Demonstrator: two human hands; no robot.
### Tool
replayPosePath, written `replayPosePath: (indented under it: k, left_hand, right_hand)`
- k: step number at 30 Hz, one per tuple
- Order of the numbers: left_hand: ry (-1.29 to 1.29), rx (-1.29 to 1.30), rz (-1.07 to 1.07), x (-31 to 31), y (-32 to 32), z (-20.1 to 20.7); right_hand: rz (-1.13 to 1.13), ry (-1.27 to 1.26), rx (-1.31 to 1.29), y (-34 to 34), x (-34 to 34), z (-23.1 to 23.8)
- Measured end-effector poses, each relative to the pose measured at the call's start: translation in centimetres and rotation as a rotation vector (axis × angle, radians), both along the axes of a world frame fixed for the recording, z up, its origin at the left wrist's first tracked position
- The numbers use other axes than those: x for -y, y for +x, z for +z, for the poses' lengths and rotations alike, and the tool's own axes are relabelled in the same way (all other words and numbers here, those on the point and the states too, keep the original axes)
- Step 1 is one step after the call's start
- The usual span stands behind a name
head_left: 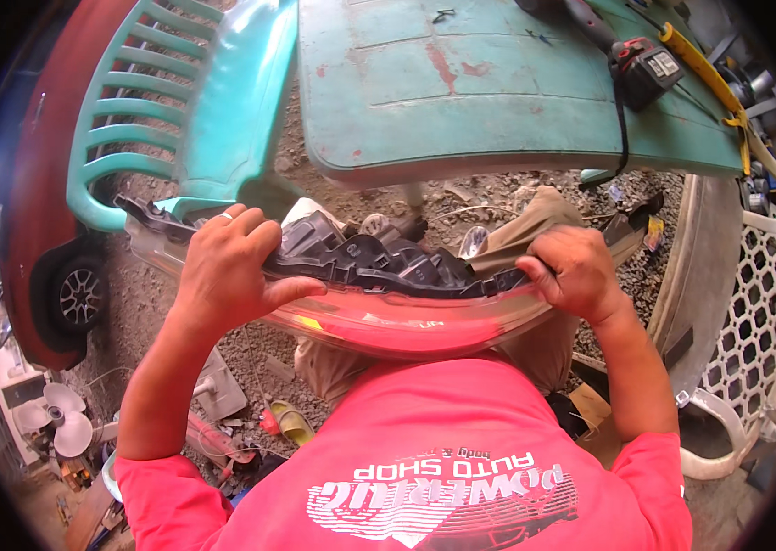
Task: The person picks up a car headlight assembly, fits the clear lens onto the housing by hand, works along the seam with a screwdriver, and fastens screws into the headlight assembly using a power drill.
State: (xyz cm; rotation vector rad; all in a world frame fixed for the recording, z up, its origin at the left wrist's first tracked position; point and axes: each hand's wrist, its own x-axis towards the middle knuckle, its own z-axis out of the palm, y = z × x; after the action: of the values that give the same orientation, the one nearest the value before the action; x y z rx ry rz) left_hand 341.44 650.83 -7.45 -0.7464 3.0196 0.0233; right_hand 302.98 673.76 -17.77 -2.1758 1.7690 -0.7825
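Note:
A long car headlight lies across my lap, its clear lens turned toward my body and reflecting the pink of my shirt. Its black back housing points away from me. My left hand is closed over the headlight's left part, thumb along the black edge. On the other side my right hand grips the right part, with its thumb bent at the rim. The fingertips of both hands are largely hidden behind the headlight.
Ahead stands a teal table carrying a cordless power tool and a yellow-handled tool. A teal chair and a red car are left. A white mesh panel is right; a fan sits lower left.

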Motion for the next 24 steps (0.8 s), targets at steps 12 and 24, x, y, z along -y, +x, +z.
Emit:
replayPosePath:
  k: [12,24]
  left_hand:
    - [-0.011,-0.130,-0.074,-0.5,-4.4,-4.0]
    - [0.014,-0.203,-0.009,-4.1,-6.1,-6.6]
  right_hand:
    - [-0.067,0.119,-0.122,-1.1,-2.2,-0.8]
    - [-0.223,0.044,-0.066,2.6,-1.9,-1.7]
